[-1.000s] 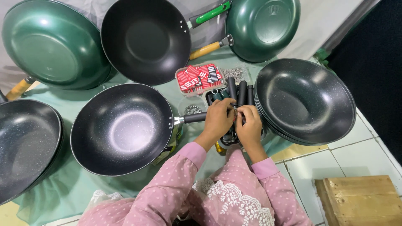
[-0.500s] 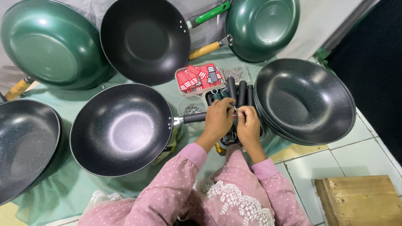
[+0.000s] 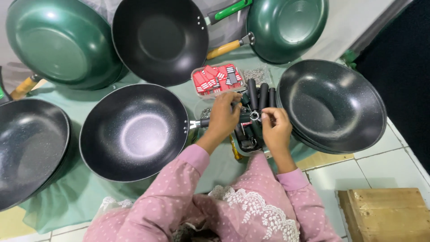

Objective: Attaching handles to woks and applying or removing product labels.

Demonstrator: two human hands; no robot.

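Handle going onto the black wok (image 3: 134, 132)

Left hand (image 3: 224, 117) wrapped tight around the black handle (image 3: 245, 117) right of the wok; right hand (image 3: 276, 130) pinches its metal end.

A pale green cloth (image 3: 224, 166) is spread over the tiled floor (image 3: 385, 166). On it sit black woks (image 3: 134, 132), green woks (image 3: 49, 45), a stack of black woks (image 3: 333, 105), a clear box of red packets (image 3: 217, 78) and a tray of black handles (image 3: 260, 96). A wooden box (image 3: 385, 215) rests on the tiles.
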